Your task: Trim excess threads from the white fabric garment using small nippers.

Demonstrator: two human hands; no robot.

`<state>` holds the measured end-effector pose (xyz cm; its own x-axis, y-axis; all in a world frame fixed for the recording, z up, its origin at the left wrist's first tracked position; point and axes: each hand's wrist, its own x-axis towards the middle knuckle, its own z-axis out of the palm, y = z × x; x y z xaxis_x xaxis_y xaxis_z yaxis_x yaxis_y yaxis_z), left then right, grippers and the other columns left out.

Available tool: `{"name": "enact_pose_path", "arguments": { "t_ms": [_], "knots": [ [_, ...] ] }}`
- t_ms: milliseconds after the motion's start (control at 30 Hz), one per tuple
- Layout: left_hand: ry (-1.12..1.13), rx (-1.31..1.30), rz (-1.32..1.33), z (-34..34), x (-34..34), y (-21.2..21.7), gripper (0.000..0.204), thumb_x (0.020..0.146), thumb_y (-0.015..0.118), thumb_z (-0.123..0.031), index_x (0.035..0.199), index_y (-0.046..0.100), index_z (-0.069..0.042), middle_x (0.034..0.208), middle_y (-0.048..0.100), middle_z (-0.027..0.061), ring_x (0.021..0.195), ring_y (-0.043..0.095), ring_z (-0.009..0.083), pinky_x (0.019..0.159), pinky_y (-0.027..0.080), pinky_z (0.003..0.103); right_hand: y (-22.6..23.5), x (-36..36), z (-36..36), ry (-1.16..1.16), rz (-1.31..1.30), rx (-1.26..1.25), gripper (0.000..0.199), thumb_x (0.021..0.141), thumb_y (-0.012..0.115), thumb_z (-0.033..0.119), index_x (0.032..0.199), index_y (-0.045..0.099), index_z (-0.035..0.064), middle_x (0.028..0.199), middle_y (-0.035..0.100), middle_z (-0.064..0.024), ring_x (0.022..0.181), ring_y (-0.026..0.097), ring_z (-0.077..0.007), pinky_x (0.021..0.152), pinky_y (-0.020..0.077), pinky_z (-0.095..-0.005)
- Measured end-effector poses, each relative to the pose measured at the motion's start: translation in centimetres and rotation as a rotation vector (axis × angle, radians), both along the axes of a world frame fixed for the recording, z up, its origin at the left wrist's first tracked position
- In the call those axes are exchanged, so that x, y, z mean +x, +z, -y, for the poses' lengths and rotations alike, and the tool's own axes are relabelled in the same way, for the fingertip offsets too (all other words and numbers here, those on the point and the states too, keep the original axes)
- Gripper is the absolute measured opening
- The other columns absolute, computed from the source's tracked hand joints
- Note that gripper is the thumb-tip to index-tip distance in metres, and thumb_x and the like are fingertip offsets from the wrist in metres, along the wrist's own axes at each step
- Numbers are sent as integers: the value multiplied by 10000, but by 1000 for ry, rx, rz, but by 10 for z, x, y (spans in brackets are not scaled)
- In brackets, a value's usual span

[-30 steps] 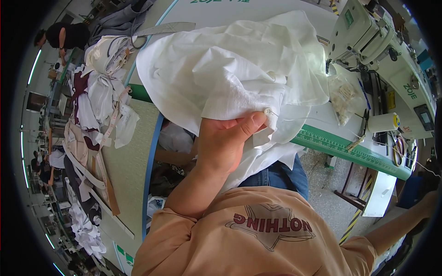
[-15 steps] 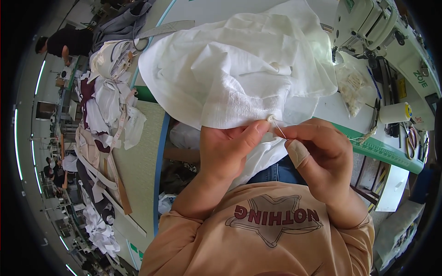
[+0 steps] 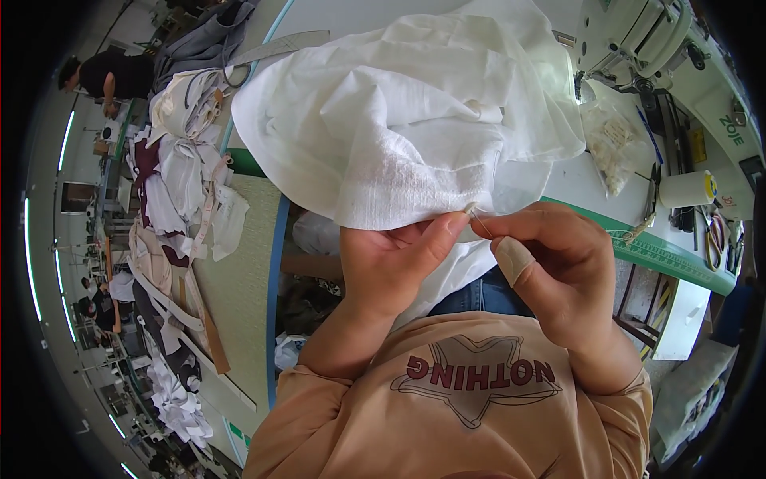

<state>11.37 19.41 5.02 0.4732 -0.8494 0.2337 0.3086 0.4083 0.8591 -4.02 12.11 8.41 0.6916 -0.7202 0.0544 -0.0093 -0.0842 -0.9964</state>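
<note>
A large crumpled white cloth (image 3: 407, 128) lies over the table edge and hangs toward my lap. My left hand (image 3: 391, 263) grips its lower hem from beneath, thumb pressed on the edge. My right hand (image 3: 550, 263), with a plaster on one finger, pinches a small thin thing, perhaps a thread or needle (image 3: 476, 217), right at the same hem, fingertips touching my left thumb.
A white sewing machine (image 3: 638, 40) stands at the upper right, with a bag of small pale pieces (image 3: 610, 148), a white thread cone (image 3: 686, 190) and scissors (image 3: 714, 239) beside it. Piles of cut fabric (image 3: 183, 184) lie on the left. Another person (image 3: 108, 76) works far left.
My right hand came up from out of view and joined my left hand at the hem, pinching there. The cloth has bunched slightly higher on the table.
</note>
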Motion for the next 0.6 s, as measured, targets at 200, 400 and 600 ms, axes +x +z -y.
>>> {"name": "enact_pose_path", "arguments": {
  "t_ms": [200,400,600],
  "knots": [
    [90,-21,175,0,-2,-3,324,789,633,111,1101,555,74,1012,634,134,921,628,172,802,526,284,3,4,-4,-41,4,240,169,852,558,-28,997,640,-57,874,632,-60,633,506,-30,550,375,-161],
    [178,-40,380,-1,-2,-7,301,781,655,103,1072,582,79,999,648,131,910,630,160,783,522,270,-9,10,-18,-109,83,224,138,853,553,-43,974,618,-50,851,611,-45,577,466,-21,509,359,-155],
    [138,8,179,-1,-7,0,322,787,668,70,1093,570,55,998,640,114,911,621,152,797,513,276,-26,17,-19,-212,152,-293,113,803,585,-75,910,605,-46,801,582,-58,589,475,-59,497,376,-182]
  ]
}}
